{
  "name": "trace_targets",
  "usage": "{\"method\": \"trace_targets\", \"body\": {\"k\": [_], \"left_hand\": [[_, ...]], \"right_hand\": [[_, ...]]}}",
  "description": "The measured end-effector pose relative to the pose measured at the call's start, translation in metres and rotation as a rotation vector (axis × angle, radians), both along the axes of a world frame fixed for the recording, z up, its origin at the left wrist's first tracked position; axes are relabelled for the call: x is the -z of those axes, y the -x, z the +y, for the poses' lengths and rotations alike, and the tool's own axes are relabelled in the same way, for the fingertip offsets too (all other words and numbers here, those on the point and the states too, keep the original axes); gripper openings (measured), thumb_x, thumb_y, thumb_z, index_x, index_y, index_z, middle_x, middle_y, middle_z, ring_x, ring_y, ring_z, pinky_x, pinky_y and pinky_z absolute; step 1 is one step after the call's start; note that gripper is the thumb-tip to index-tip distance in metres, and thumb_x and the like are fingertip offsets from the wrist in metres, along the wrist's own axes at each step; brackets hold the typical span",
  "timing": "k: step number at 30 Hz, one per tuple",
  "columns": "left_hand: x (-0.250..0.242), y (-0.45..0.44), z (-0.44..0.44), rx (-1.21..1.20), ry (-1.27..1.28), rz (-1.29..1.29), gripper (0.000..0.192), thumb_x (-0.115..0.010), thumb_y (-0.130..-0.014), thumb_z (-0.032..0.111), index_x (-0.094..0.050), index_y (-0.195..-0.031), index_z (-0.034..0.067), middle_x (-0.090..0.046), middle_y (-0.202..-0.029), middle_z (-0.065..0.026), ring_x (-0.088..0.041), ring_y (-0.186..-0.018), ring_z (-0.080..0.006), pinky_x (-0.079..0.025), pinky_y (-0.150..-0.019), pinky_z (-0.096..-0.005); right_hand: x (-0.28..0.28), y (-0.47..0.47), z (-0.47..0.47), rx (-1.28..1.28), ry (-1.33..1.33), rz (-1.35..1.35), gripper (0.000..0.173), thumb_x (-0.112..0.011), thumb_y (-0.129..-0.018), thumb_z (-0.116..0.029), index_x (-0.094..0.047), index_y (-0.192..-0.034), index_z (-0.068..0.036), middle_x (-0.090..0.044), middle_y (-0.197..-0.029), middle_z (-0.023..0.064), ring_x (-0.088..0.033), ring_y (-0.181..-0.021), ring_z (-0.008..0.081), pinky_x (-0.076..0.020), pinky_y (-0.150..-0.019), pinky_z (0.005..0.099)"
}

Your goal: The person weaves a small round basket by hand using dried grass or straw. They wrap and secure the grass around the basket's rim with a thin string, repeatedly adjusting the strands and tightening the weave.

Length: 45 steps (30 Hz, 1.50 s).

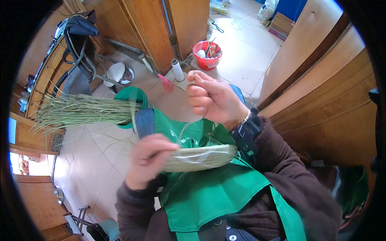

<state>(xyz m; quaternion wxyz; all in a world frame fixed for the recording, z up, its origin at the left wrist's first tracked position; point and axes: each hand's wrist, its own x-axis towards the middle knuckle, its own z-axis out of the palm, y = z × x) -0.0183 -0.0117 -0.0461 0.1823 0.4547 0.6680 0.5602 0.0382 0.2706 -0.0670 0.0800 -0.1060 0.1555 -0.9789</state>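
Note:
Over my lap lies a thick bundle of pale dried grass (pixel 199 158), with whitish strips across it, on a green apron (pixel 217 192). My left hand (pixel 150 159), blurred, is at the bundle's left end, its fingertips pinching a thin grass strand (pixel 183 131) that rises from them. Above and to the right, my right hand (pixel 215 98) is raised, thumb and forefinger pressed together on something very fine, perhaps a strand or a needle. A wide blurred blade stands left of the apron. Long grass stalks (pixel 90 110) stick out of a green bucket (pixel 145 98) to the left.
On the tiled floor ahead stand a red basket (pixel 206 66) with tools, a white roll (pixel 178 70) and a pink bottle (pixel 167 86). Wooden panels (pixel 325 105) rise close at right. A chair (pixel 80 60), a white bucket (pixel 119 73) and a folding stool (pixel 80 218) are left.

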Motion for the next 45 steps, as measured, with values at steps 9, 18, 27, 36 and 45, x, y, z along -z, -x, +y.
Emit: {"method": "trace_targets", "body": {"k": [9,18,27,36,45], "left_hand": [[-0.026,0.056,-0.156,-0.684,-0.261,0.260,0.048,-0.061,-0.095,0.023,-0.051,-0.138,0.005,-0.065,-0.119,-0.0100,-0.061,-0.114,-0.0265,-0.045,-0.105,-0.0398],[0.008,-0.007,0.050,0.066,0.132,0.159,0.013,-0.067,-0.088,0.001,-0.069,-0.101,0.003,-0.065,-0.085,-0.0083,-0.060,-0.075,-0.0183,-0.046,-0.068,-0.0282],[0.039,-0.013,0.053,0.061,0.075,0.128,0.013,-0.067,-0.089,0.003,-0.068,-0.102,0.005,-0.062,-0.080,-0.0111,-0.061,-0.072,-0.0257,-0.047,-0.064,-0.0334],[0.059,-0.011,0.064,0.052,0.026,0.416,0.033,-0.081,-0.076,0.020,-0.068,-0.104,0.008,-0.064,-0.086,-0.0114,-0.064,-0.074,-0.0316,-0.051,-0.064,-0.0383],[0.068,-0.013,0.061,0.030,0.088,0.450,0.033,-0.080,-0.077,0.020,-0.068,-0.105,0.008,-0.061,-0.080,-0.0088,-0.061,-0.071,-0.0302,-0.049,-0.062,-0.0397]], "right_hand": [[0.026,-0.051,0.209,1.159,-0.539,-0.853,0.020,-0.051,-0.100,-0.018,-0.063,-0.108,-0.005,-0.042,-0.065,-0.0081,-0.033,-0.046,0.0029,-0.0262,-0.036,0.0201],[0.023,0.008,0.014,-0.559,-1.356,0.131,0.019,-0.063,-0.097,-0.017,-0.071,-0.105,-0.003,-0.065,-0.080,0.0014,-0.061,-0.072,0.0115,-0.0500,-0.066,0.0264],[0.025,-0.004,0.022,-0.138,-1.824,0.152,0.026,-0.063,-0.091,-0.028,-0.072,-0.087,-0.004,-0.070,-0.082,0.0119,-0.066,-0.077,0.0235,-0.0510,-0.074,0.0376],[0.024,0.001,-0.019,-0.167,-0.420,-0.360,0.025,-0.048,-0.105,-0.023,-0.054,-0.091,-0.005,-0.052,-0.074,0.0001,-0.055,-0.068,0.0136,-0.0481,-0.062,0.0292],[0.030,0.018,-0.048,0.019,-0.353,-0.463,0.023,-0.053,-0.101,-0.023,-0.051,-0.084,-0.007,-0.032,-0.063,-0.0071,-0.027,-0.049,0.0054,-0.0187,-0.043,0.0249]]}}
